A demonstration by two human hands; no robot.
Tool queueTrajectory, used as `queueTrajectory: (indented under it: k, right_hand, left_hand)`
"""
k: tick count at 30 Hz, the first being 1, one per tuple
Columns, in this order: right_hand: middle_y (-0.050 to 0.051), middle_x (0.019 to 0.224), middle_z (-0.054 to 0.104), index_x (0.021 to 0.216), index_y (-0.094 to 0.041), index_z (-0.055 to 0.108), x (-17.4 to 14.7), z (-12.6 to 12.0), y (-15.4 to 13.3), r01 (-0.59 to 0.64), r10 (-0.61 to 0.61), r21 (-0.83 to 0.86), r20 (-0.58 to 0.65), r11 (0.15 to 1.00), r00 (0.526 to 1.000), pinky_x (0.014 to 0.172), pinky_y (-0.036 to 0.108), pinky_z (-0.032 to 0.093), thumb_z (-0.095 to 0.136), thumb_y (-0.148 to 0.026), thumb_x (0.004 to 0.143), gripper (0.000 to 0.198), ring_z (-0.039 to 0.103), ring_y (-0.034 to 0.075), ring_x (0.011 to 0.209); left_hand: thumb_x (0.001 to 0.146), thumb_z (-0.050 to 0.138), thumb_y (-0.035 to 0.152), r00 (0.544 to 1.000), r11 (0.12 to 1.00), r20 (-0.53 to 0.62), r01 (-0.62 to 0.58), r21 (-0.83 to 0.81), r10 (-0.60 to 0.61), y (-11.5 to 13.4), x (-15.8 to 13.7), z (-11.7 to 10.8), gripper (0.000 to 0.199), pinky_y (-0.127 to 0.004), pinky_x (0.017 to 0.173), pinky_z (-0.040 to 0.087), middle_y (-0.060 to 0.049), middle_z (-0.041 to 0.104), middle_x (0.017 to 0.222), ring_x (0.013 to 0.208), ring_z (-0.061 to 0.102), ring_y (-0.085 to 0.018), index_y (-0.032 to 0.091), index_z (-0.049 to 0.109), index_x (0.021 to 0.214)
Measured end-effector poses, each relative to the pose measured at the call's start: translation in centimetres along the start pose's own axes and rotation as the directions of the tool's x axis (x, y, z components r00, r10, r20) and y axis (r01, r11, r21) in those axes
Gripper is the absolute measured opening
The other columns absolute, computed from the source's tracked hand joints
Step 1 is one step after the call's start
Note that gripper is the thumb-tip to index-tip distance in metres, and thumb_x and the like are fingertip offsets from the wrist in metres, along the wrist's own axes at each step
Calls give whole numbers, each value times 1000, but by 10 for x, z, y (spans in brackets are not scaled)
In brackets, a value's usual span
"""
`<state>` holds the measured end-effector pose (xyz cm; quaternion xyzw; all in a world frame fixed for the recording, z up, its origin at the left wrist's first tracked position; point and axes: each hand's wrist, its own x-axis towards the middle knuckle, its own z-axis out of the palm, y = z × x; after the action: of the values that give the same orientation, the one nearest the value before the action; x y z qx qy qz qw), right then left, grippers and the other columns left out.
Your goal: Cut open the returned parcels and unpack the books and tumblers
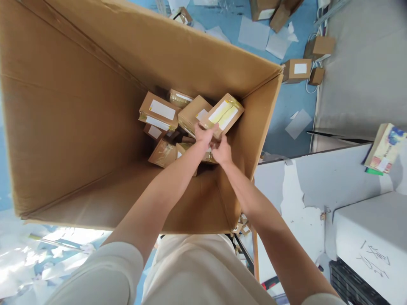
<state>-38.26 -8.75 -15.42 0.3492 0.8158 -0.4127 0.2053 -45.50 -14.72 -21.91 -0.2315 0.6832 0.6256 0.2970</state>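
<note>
Both my arms reach down into a large open cardboard carton [63, 114]. Near its right end is a small taped cardboard box [227, 111] with a white label, lying tilted on top of others. My left hand [205, 133] is closed at the lower left edge of this box, its fingertips partly hidden. At the bottom corner my right hand [223, 151] has its fingers curled against the same box. Directly left lies another brown box [193, 111]. A labelled box [160, 111] sits further left, and a taped box [163, 153] rests below it.
Beyond the carton, paper sheets [253, 33] and small boxes [297, 70] lie on the blue floor. At right stand a grey-white surface [286, 182], a white box with handwriting [369, 237] and a black crate [352, 281]. Clear plastic wrapping [28, 254] covers the floor at lower left.
</note>
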Motion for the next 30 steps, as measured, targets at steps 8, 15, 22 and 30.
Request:
queueTrajectory:
  k: [8,15,22,30]
  right_hand:
    - [12,142,46,147,-22,35,12,-11,-8,248,-260,-112,-107,962,960,113,51,31,44,-42,91,60,42,30,133]
    - [12,147,41,150,-19,18,81,-31,3,152,-147,84,-63,985,987,112,44,32,47,-45,90,71,38,25,136]
    - [14,138,51,142,-16,27,9,-4,2,59,-29,366,-87,929,996,105,36,41,57,-30,82,68,52,18,122]
    - [11,149,39,149,-24,24,-126,-18,-34,257,-235,574,-115,778,965,103,39,47,65,-57,75,91,46,24,131]
  left_hand:
    - [62,79,10,993,990,-48,-99,104,104,17,31,-96,83,-39,102,47,-11,58,129,117,58,-25,18,38,133]
    - [74,75,39,981,982,-48,-188,13,188,-3,33,-110,85,-41,112,35,-14,48,142,132,46,-25,19,30,144]
    - [77,68,52,989,989,37,-140,-37,142,6,-22,-128,68,-45,108,41,-10,56,136,126,53,-25,24,45,135]
    - [76,67,56,929,920,161,-357,160,332,66,-118,-199,68,-43,109,43,-9,58,134,124,55,-28,24,48,133]
